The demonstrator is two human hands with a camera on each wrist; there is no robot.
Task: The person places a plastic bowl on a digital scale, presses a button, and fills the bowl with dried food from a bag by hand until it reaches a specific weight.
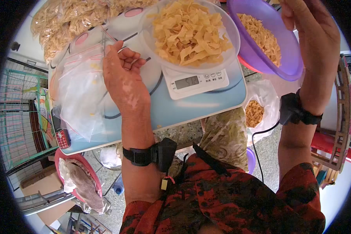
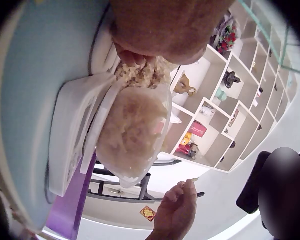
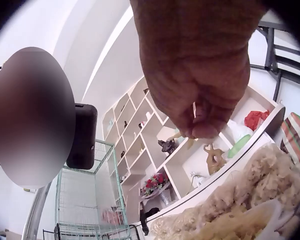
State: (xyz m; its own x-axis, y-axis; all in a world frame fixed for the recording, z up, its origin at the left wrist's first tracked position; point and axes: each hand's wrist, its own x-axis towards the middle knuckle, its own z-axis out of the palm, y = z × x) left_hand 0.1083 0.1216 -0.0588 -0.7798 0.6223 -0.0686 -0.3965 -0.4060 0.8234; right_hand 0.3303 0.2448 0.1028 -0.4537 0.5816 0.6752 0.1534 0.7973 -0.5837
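A clear bowl of pale yellow strips [image 1: 191, 35] rests on a white digital scale [image 1: 197, 84] with a lit display. To its left, my left hand [image 1: 126, 80] hangs loosely curled over the table, beside flat clear zip bags [image 1: 82, 97], with nothing seen in its fingers. At the upper right my right hand [image 1: 310, 35] is raised above a purple basin [image 1: 292, 62] of similar strips. In the left wrist view my right hand [image 2: 177, 212] pinches a small pale piece [image 2: 195, 179] at its fingertips.
Filled bags [image 1: 78, 23] are piled at the table's back left. A red phone [image 1: 62, 139] lies at the left edge. Below the table's right side is an open bag of brown pieces [image 1: 254, 114]; a pink basin [image 1: 97, 177] stands lower left. Shelves [image 2: 210, 115] stand beyond.
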